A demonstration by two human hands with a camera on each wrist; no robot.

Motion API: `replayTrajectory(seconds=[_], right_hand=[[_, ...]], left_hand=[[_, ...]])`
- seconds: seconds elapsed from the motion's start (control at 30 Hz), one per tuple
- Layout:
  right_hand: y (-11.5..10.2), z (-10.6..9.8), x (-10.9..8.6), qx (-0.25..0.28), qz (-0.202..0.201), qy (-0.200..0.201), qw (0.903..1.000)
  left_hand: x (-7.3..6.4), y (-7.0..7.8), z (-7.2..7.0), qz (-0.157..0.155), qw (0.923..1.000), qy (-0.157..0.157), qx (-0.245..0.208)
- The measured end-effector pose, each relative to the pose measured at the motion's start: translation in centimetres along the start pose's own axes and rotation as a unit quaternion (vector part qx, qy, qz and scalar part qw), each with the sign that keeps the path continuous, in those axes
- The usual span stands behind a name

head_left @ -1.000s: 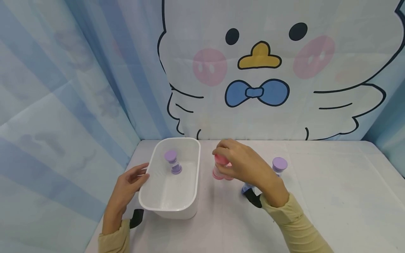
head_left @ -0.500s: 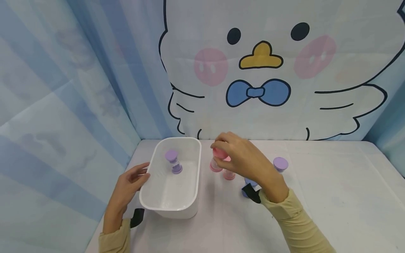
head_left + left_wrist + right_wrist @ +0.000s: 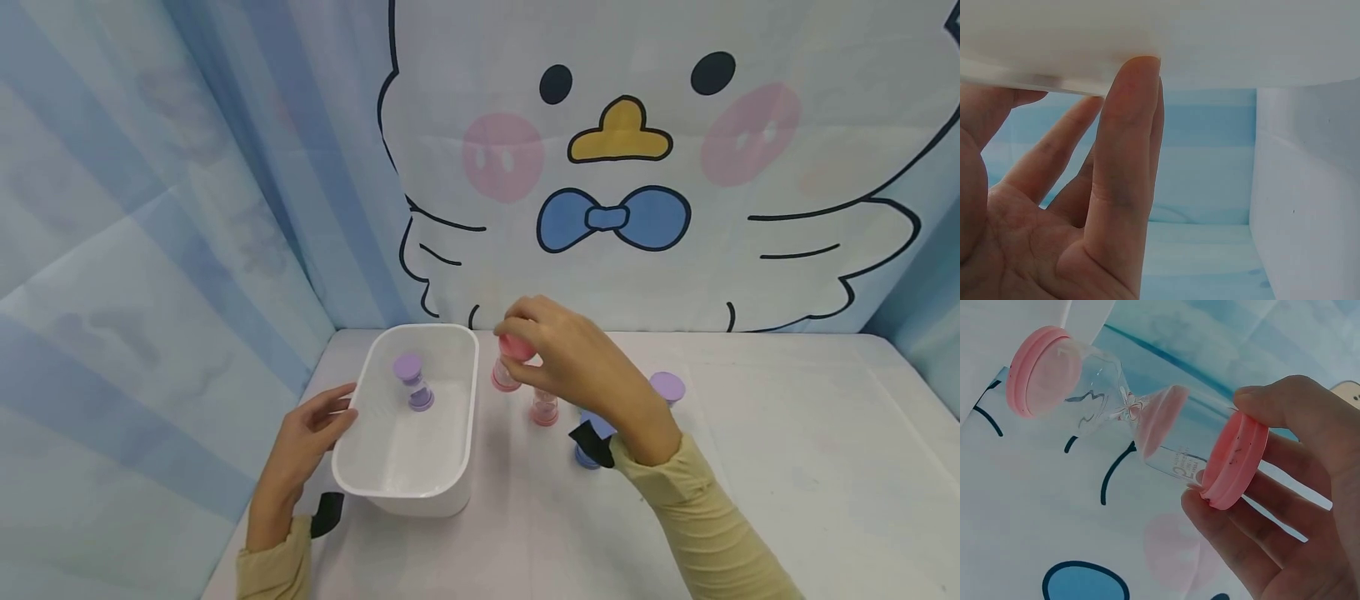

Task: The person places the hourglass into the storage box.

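Observation:
My right hand point(image 3: 573, 362) pinches a pink-capped hourglass point(image 3: 506, 377) by its upper cap. In the right wrist view, thumb and fingertips sit around that cap, and pink sand shows inside the clear glass point(image 3: 1163, 422). The hourglass is raised, just right of the white bin point(image 3: 405, 498). On the bin's left side rests my left hand point(image 3: 303, 442), fingertips against the outer wall; the left wrist view shows those fingers point(image 3: 1124, 162) extended and touching the white plastic. A purple-capped hourglass point(image 3: 407, 367) stands inside the bin.
A second pink hourglass point(image 3: 544, 408) stands on the table point(image 3: 795, 467) below my right hand. Close to my right wrist are a blue hourglass point(image 3: 588, 458), partly hidden, and another purple one point(image 3: 667, 386). A printed cloth point(image 3: 600, 292) hangs behind the table.
My right hand has lifted the pink hourglass up and slightly left, away from the second pink one, which shows more fully now. The left hand stays at the bin.

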State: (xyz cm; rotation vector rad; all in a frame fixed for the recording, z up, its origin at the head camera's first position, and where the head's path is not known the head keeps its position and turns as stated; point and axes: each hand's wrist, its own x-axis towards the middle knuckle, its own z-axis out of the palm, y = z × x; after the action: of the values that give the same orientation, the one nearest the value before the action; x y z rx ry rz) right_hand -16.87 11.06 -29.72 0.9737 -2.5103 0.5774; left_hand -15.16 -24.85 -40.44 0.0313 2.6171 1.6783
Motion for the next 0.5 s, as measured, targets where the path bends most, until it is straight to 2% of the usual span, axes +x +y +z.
replayTrajectory(seconds=[0.5], right_hand=[[-0.6, -0.3, 1.7, -0.002, -0.014, 0.003, 0.9999]], left_hand=[[-0.1, 0.2, 0.1, 0.004, 1.0, -0.001, -0.003]])
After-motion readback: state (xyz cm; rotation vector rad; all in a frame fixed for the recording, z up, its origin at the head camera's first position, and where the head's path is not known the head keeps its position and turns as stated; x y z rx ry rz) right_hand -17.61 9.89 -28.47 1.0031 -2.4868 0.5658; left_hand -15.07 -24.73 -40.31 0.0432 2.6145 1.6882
